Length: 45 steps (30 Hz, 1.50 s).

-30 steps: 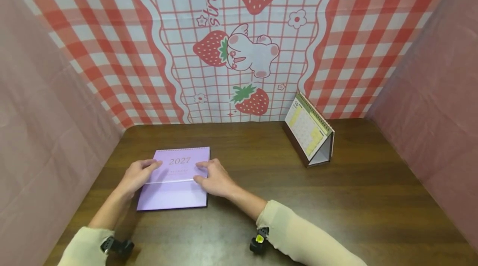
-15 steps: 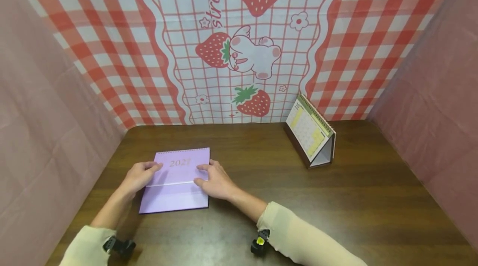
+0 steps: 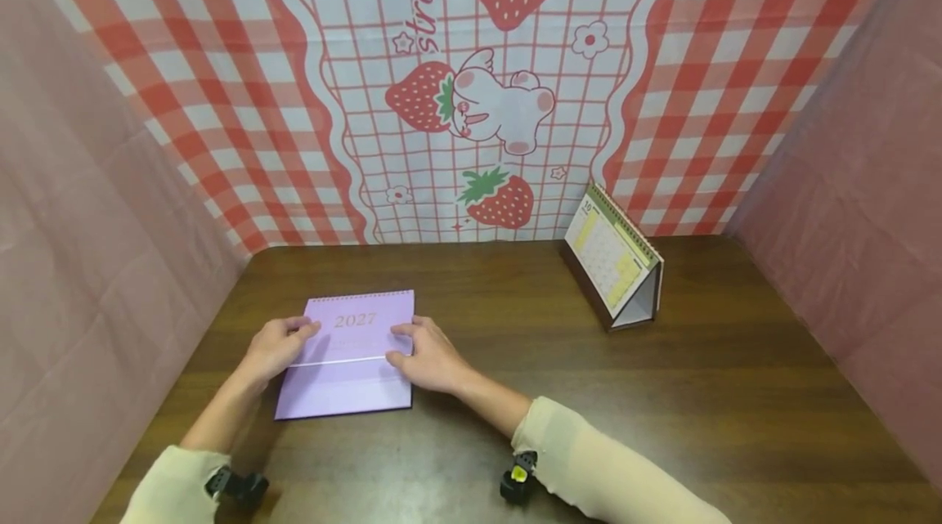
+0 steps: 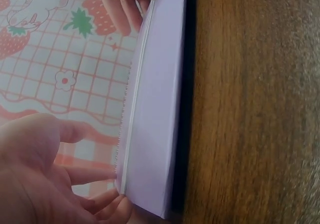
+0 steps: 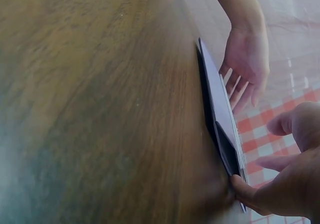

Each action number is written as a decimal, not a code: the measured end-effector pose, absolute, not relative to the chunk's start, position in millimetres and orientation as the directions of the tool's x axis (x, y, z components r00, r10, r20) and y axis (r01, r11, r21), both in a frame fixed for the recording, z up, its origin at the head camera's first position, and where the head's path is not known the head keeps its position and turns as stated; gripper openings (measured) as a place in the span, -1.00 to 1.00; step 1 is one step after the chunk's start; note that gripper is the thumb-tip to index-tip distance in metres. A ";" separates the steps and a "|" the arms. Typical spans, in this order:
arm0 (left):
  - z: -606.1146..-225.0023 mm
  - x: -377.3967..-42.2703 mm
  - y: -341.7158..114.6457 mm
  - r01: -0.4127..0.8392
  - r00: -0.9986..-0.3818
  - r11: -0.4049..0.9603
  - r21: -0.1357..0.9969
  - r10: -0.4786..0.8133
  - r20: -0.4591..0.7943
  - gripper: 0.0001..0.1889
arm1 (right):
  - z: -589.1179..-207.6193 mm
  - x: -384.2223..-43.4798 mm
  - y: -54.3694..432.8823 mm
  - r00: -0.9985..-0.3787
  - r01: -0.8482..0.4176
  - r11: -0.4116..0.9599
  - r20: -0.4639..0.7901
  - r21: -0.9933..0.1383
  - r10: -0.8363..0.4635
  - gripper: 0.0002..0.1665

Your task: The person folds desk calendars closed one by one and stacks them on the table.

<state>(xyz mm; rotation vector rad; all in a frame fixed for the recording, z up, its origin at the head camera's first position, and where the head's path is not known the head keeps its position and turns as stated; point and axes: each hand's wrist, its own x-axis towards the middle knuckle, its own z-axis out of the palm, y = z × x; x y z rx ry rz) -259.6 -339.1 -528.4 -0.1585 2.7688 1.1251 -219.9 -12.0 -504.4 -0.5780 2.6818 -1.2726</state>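
A purple desk calendar [image 3: 344,393] marked 2027 lies folded nearly flat at the left of the table, its spiral edge pointing away from me. My left hand [image 3: 274,348] holds its left side, with fingertips at the edge. From the right, my right hand [image 3: 432,354] holds the opposite side. In the left wrist view, the fingers of the left hand [image 4: 45,174] meet the calendar's edge [image 4: 155,119] while the thumb stands off it. In the right wrist view, a finger of the right hand [image 5: 285,184] is curled at the calendar's dark underside [image 5: 226,146].
A second desk calendar [image 3: 607,254] with a yellow-and-white October page stands tented at the back right of the wooden table [image 3: 486,295]. Behind hangs a strawberry-printed checked cloth [image 3: 471,181], with pink cloth walls at both sides [image 3: 96,221] [image 3: 846,205].
Both hands stay at the purple calendar's sides, and it keeps nearly the same place. The right hand has shifted very slightly to the right.
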 end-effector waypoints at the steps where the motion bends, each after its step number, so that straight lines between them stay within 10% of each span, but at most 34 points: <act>1: -529.6 -260.7 -338.8 -0.141 -0.986 0.723 0.676 -0.040 -0.163 -0.13 | -505.2 -220.6 -10.8 -0.919 -0.293 0.574 0.059 -0.764 -0.390 -0.36; 8: -525.6 -267.7 -340.6 -0.077 -0.996 0.750 0.657 -0.036 -0.076 -0.11 | -520.0 -236.3 -2.4 -0.913 -0.322 0.594 0.077 -0.737 -0.400 -0.32; 21: -409.0 -213.9 -280.3 -0.087 -0.995 0.754 0.651 -0.036 -0.091 -0.31 | -490.8 -233.8 13.0 -0.882 -0.420 0.533 0.194 -0.735 -0.429 -0.34; 45: -414.7 -233.3 -211.5 0.091 -0.995 0.678 0.730 0.092 0.039 -0.41 | -431.4 -179.6 56.7 -0.908 -0.326 0.478 0.128 -0.816 -0.400 -0.39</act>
